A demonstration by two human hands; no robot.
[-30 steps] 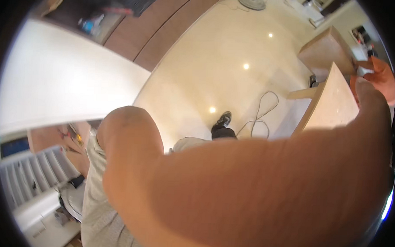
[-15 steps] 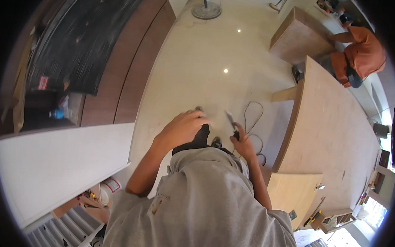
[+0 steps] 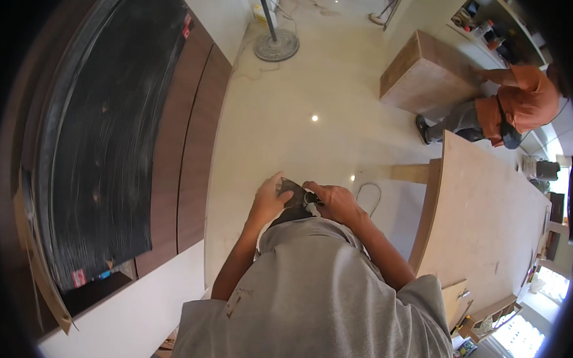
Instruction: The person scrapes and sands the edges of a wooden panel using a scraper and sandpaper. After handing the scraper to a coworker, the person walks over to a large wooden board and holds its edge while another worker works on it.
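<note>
At waist height below me, my left hand [image 3: 270, 202] has its fingers curled at a dark area; what they grip is hard to make out against my dark trousers. Close beside it, my right hand [image 3: 336, 203] is closed on a dark-handled tool [image 3: 311, 200], its shape partly hidden by the fingers. Both hands are just beyond the hem of my grey shirt [image 3: 320, 287]. A light wooden panel worktop [image 3: 480, 223] stands to my right, with a looped cable [image 3: 375, 196] on the floor beside it.
Left are brown cabinets [image 3: 199, 144] with a black wrapped panel [image 3: 111, 135]. Ahead, a round stand base [image 3: 276, 47] sits on the pale floor. At the upper right, a co-worker in orange [image 3: 522, 105] crouches at a wooden box [image 3: 429, 70], near shelves of small items [image 3: 484, 31].
My forearm, earlier filling the view, has dropped. The hands have come closer together at my waist, the tool now between them. The view has shifted; the co-worker and box appear lower.
</note>
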